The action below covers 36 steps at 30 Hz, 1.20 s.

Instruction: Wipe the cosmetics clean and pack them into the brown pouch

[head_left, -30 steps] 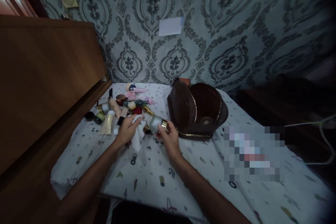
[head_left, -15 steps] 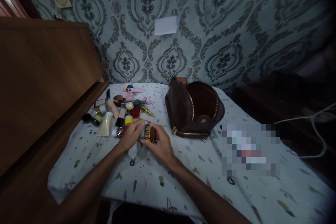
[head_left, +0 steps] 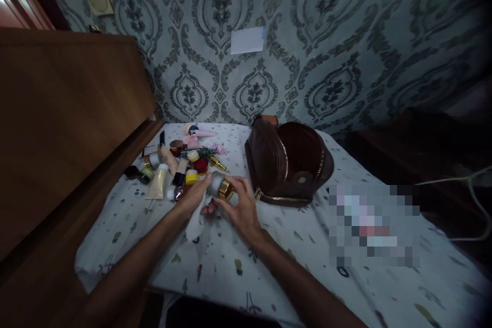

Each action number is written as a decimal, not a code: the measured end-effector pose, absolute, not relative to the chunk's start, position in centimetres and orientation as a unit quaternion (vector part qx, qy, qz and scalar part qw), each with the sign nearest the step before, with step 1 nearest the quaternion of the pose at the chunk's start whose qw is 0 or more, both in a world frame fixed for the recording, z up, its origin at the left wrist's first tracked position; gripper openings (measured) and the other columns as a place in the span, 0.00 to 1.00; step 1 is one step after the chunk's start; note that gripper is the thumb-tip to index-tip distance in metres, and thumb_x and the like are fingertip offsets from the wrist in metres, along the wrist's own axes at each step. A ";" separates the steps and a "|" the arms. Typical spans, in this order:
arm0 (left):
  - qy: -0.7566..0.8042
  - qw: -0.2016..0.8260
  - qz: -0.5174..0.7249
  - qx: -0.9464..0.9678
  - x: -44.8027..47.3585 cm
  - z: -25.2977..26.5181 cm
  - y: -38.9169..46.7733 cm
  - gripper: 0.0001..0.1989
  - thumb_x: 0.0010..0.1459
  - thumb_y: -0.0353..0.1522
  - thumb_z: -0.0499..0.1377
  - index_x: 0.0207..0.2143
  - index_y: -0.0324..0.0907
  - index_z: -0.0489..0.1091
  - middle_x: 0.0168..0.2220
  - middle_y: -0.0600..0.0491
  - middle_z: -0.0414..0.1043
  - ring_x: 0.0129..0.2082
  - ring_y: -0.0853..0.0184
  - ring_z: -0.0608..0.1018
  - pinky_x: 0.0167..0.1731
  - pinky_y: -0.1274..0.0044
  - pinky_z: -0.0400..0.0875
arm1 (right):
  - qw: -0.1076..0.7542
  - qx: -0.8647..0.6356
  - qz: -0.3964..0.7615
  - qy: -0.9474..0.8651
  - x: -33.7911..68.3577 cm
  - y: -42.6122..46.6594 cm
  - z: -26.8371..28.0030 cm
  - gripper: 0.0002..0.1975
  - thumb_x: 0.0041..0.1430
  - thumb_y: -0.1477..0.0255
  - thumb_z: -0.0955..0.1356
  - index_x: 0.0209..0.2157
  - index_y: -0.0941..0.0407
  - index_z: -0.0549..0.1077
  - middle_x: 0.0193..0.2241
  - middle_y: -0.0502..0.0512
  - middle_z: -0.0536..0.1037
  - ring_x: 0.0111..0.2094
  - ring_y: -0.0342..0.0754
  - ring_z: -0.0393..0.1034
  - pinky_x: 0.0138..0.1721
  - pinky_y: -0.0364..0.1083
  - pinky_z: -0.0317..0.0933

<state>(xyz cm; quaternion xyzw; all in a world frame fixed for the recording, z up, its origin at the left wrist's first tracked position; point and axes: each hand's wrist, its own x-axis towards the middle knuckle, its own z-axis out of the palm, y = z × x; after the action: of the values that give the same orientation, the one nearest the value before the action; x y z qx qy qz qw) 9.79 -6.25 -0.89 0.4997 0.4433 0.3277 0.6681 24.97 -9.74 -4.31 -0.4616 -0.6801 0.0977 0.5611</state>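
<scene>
My left hand [head_left: 194,196] pinches a frosted jar [head_left: 216,183] and a white cloth [head_left: 196,224]; my right hand [head_left: 243,209] curls round its gold lid [head_left: 226,190], the brown bag [head_left: 267,156] just rightward.

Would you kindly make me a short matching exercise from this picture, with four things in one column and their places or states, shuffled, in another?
Things:
1. Jar
2. Bag
3. Cloth
4. Cream tube

Places or states:
A. Brown and open
B. Hanging below the left hand
C. Lying to the left of both hands
D. Held between the left hand and the right hand

Right pairs: 1-D, 2-A, 3-B, 4-C
</scene>
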 end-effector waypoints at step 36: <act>0.480 0.433 0.581 0.495 12.5 -0.8 -2.3 0.24 0.60 0.53 0.53 0.33 0.42 0.71 0.34 0.51 0.74 0.36 0.64 0.76 0.40 0.75 0.72 | 0.622 -0.425 0.343 -0.562 23.8 -6.8 -3.8 0.27 0.45 0.63 0.76 0.48 0.56 0.73 0.44 0.58 0.75 0.46 0.53 0.71 0.49 0.51 0.67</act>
<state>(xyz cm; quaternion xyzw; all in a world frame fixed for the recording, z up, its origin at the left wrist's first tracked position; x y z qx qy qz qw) 12.54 -2.33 -0.79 0.4948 0.4804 0.5805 0.4329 23.81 -6.76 -3.81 -0.4247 -0.5616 0.3430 0.6218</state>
